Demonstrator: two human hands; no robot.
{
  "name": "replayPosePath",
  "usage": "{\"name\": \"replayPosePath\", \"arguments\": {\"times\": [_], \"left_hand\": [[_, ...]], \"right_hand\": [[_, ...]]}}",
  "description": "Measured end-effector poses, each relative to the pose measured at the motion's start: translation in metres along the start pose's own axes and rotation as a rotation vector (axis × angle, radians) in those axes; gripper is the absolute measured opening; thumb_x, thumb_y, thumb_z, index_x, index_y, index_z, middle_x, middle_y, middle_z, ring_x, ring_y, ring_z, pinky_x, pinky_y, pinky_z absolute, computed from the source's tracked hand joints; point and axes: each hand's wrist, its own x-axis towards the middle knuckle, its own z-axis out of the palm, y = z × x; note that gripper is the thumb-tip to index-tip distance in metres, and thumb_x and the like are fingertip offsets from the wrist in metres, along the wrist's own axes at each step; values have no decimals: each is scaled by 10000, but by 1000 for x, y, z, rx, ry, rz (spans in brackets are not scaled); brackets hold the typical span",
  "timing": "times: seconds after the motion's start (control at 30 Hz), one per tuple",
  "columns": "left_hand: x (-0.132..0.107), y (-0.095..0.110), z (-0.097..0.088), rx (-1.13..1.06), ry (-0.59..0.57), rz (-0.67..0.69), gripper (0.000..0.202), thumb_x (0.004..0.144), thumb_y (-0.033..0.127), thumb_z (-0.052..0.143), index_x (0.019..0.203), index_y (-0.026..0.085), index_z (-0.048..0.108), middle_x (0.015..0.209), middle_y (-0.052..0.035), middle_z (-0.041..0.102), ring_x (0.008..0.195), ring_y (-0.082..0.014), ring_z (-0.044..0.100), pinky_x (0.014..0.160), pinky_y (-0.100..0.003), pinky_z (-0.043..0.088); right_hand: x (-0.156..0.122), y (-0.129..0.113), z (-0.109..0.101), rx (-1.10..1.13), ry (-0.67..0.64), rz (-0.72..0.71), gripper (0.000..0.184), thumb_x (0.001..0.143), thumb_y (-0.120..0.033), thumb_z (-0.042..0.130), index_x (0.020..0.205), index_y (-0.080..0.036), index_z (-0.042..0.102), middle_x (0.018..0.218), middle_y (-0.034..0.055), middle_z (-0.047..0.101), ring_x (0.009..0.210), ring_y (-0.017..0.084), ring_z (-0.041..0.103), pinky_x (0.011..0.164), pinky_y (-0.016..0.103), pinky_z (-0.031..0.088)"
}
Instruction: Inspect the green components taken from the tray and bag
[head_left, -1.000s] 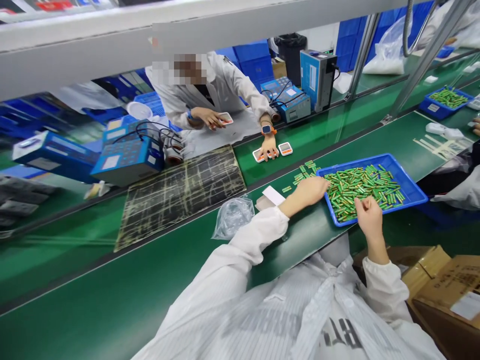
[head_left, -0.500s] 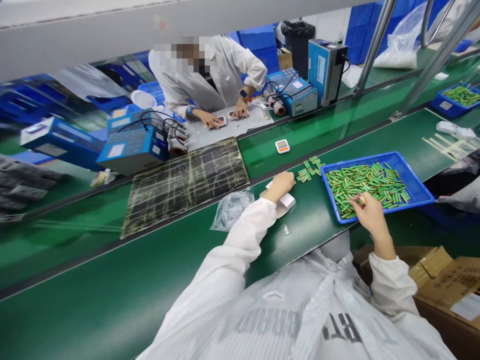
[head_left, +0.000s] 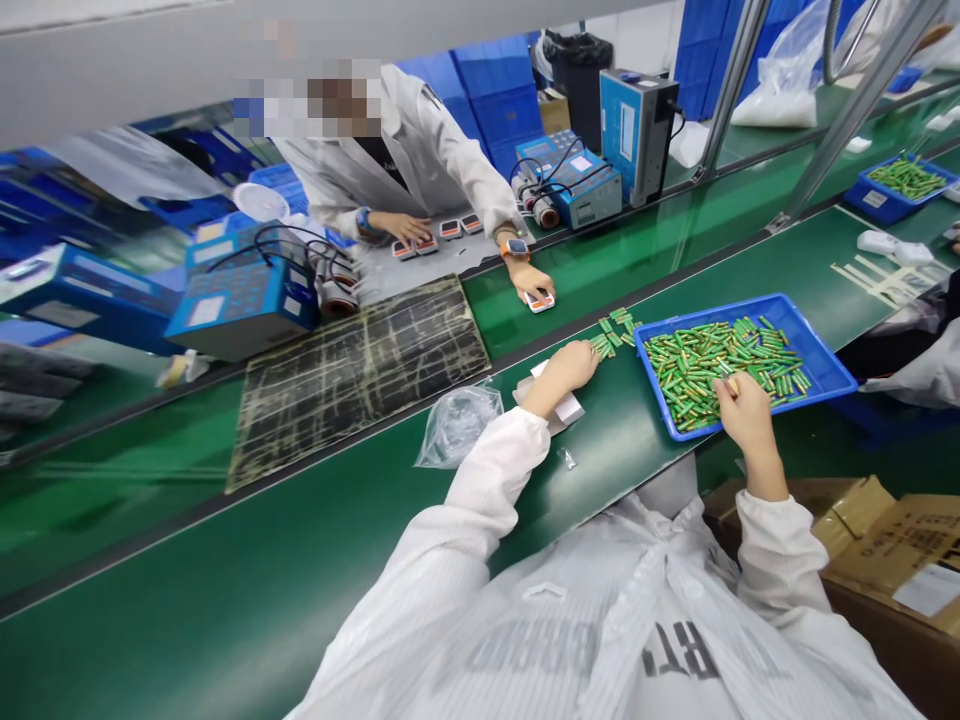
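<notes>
My left hand [head_left: 574,367] is closed at the near edge of a small group of green batteries [head_left: 616,328] on the green bench; its fingertips touch or nearly touch them, and what they hold is hidden. Under that wrist lies a white box or card [head_left: 568,407], partly covered. My right hand [head_left: 745,405] is pinched over the near edge of a blue tray [head_left: 829,375] heaped with green and gold batteries [head_left: 716,365]. Something small and pale shows at its fingertips, too small to name. A tiny clear packet [head_left: 567,458] rests on the bench between my hands.
A crumpled clear plastic bag [head_left: 459,425] lies left of my left hand. Across the belt, a co-worker's hand [head_left: 531,283] covers a small white-and-orange device [head_left: 541,301]. Blue machines [head_left: 247,295], a dark mat [head_left: 360,375] and a metal post [head_left: 739,85] stand around. Cardboard boxes [head_left: 900,550] sit low right.
The co-worker has reached onto the belt and put a hand on the device there. My left hand has come closer to the loose batteries; my right hand stays at the tray, slightly shifted.
</notes>
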Motion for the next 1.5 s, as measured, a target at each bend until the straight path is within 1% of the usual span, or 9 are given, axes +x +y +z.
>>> {"name": "replayPosePath", "arguments": {"times": [0.13, 0.3, 0.5, 0.6, 0.73, 0.9, 1.1, 1.27, 1.5], "left_hand": [[-19, 16, -5, -427, 96, 189, 360, 1102, 460, 376, 954, 185, 555, 967, -113, 699, 817, -190, 625, 807, -327, 482], [-42, 47, 20, -1207, -165, 340, 339, 1053, 562, 476, 1059, 225, 440, 968, -35, 667, 654, -98, 491, 617, -247, 407], [-55, 98, 47, -1593, -313, 202, 394, 986, 548, 621, 1166, 210, 528, 781, 62, 462, 534, -54, 336, 515, -205, 251], [-59, 120, 56, -1686, -269, 125, 401, 997, 583, 601, 1103, 208, 504, 729, 84, 415, 509, -44, 313, 499, -189, 235], [-65, 133, 67, -1818, -186, 114, 559, 882, 631, 751, 1147, 208, 499, 720, 81, 467, 549, -59, 397, 525, -186, 314], [-69, 127, 68, -1956, -178, 144, 522, 887, 574, 761, 1157, 185, 541, 743, 44, 534, 570, -72, 426, 539, -199, 315], [-67, 121, 58, -2010, -237, 191, 586, 890, 335, 687, 1418, 207, 469, 827, 30, 581, 539, -64, 390, 554, -222, 297], [-57, 123, 59, -1796, -347, 254, 807, 879, 213, 615, 1611, 210, 273, 672, 101, 458, 538, -88, 407, 577, -228, 322], [-52, 127, 67, -1678, -326, 300, 369, 967, 507, 650, 1050, 160, 557, 799, 22, 526, 628, -83, 477, 562, -219, 347]], "right_hand": [[2, -6, 4, 55, -43, 57, 332, 1014, -436, 553, 792, -262, 377, 689, -18, 478, 648, 197, 472, 666, 343, 337], [4, -4, 5, 144, -108, 111, 327, 1046, -478, 515, 812, -253, 476, 696, -1, 591, 653, 197, 543, 692, 339, 397], [-2, -33, 3, 456, -6, 151, 374, 1023, -462, 595, 806, -261, 366, 708, -21, 568, 603, 160, 482, 629, 314, 381], [-13, -66, 12, 777, -36, 145, 418, 1017, -464, 633, 826, -270, 316, 737, -39, 535, 583, 141, 448, 599, 294, 399], [-28, -89, 27, 683, -41, 94, 430, 1027, -531, 619, 795, -259, 381, 807, 9, 591, 720, 172, 562, 702, 316, 511], [-33, -87, 30, 772, -171, 141, 361, 1025, -556, 621, 876, -250, 501, 806, 8, 609, 685, 175, 594, 659, 320, 559], [-25, -86, 21, 881, -66, 125, 248, 1055, -461, 596, 958, -247, 518, 1076, 43, 674, 577, 106, 519, 554, 289, 455], [-19, -73, 15, 651, -168, 116, 233, 942, -397, 751, 971, -236, 584, 806, -12, 569, 607, 143, 469, 567, 299, 418], [-20, -72, 14, 726, 60, 149, 416, 924, -362, 736, 777, -245, 365, 1012, 39, 619, 685, 131, 467, 650, 307, 437]]}}
